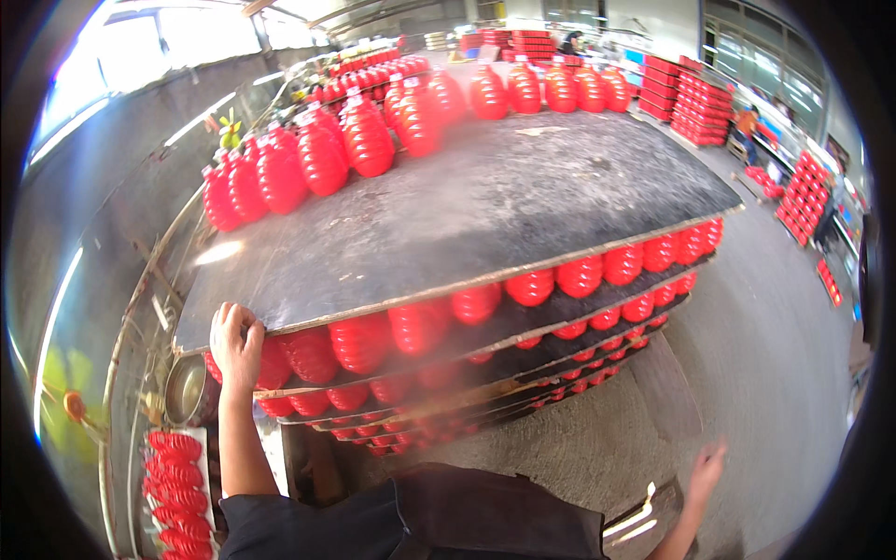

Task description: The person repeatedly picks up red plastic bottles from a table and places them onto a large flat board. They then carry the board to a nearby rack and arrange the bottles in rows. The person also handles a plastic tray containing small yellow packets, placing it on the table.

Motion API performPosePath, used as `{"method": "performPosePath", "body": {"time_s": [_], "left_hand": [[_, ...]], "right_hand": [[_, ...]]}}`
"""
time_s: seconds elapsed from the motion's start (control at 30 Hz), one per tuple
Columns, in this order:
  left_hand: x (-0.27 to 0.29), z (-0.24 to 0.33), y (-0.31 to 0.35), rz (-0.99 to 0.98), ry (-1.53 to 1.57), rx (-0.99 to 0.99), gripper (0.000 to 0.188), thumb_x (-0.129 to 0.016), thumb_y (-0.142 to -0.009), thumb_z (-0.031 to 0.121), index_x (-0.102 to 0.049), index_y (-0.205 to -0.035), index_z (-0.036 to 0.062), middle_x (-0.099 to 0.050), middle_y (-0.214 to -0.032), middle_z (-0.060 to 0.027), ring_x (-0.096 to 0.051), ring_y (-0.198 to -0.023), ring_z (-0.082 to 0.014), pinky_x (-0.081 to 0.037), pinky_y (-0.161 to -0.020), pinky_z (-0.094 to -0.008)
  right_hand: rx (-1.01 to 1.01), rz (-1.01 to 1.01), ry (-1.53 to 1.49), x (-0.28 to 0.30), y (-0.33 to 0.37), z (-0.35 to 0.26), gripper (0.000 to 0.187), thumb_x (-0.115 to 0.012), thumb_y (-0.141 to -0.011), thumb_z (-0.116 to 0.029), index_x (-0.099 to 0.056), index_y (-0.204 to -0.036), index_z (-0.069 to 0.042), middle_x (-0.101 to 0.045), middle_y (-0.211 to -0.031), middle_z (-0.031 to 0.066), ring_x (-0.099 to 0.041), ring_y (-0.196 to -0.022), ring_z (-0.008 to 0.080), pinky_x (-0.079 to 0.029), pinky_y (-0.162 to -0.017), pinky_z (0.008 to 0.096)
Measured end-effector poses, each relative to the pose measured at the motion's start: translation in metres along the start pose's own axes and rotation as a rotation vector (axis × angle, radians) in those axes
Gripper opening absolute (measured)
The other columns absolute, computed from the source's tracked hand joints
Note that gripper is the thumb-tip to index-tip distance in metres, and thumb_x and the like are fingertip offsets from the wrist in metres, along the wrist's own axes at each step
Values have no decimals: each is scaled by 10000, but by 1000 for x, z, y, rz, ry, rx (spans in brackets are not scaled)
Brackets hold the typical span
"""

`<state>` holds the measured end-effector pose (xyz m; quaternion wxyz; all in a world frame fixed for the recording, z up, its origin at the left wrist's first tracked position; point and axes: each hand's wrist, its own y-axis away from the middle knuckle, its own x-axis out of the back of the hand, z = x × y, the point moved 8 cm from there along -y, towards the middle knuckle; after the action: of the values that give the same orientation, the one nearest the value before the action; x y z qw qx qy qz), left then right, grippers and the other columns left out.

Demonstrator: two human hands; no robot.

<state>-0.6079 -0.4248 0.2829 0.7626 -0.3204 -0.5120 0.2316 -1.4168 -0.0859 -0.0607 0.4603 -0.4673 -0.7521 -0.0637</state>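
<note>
Two bare hands: L hand (pixel 238 347) lies on near left corner of the top board (pixel 439 224), fingers bent at its edge; if it truly grasps the wood I can't tell, b/c the underside is hidden. R hand (pixel 707 469) hangs in the air, well apart from the boards; I see no thing in it, but it is blurred, so clenched or loose I can't tell.
Top board: dark, worn, lying on the lower red bottles (pixel 359 343).
Upper red bottles (pixel 322 154): ribbed, upright, in a line along left & far edges of the top board.
Lower boards (pixel 537 317): same pattern, bottles betw. each layer.
Risk at near corner: a hard press or pull there could, in my judgement, tilt the top board, b/c it seems to rest on bottles only.
Risk on top: w/ no lip that I can see, one bump may send an edge bottle down to the floor (pixel 784 327).
Risk below: if bottles carry the weight unevenly, one may dent or slip & the layers lean, prob. spilling sideways.
Co-worker (pixel 747 121): far right, well apart, prob. outside any fall.
</note>
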Motion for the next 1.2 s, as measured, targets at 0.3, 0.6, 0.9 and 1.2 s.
{"method": "performPosePath", "body": {"time_s": [0.3, 0.6, 0.9, 1.2], "left_hand": [[5, 18, -12, -64, -59, -13, 117, -628, -746, 87, -537, -765, 15, -493, -775, -128, -518, -767, -317, -429, -708, -408], [34, -59, -171, -292, -30, -116, 162, -692, -868, 150, -713, -969, 26, -682, -830, -116, -620, -688, -190, -509, -667, -341], [-81, -229, -328, -343, 308, 381, 565, -620, -962, 445, -549, -1406, 103, -570, -1394, -179, -532, -1312, -264, -434, -1048, -369], [-92, -293, -376, 9, 101, 386, 295, -751, -847, 264, -737, -1064, 65, -694, -839, -28, -606, -683, -120, -493, -635, -284]], "right_hand": [[558, -124, -786, 32, -222, -423, 477, -501, -1025, -88, -418, -1494, -103, -568, -1225, 71, -575, -923, 103, -457, -795, 228], [915, -530, -488, -74, -213, -781, 623, -620, -975, -382, -405, -1483, -93, -510, -1416, 193, -542, -1264, 252, -402, -1080, 383], [959, -444, -327, -203, -243, -1002, 598, -659, -923, -470, -603, -1284, 4, -667, -1195, 182, -624, -1141, 235, -464, -1001, 365], [680, -305, -893, -253, -286, -993, 206, -748, -863, -219, -758, -974, -46, -726, -819, 58, -625, -614, 99, -508, -583, 272]]}}
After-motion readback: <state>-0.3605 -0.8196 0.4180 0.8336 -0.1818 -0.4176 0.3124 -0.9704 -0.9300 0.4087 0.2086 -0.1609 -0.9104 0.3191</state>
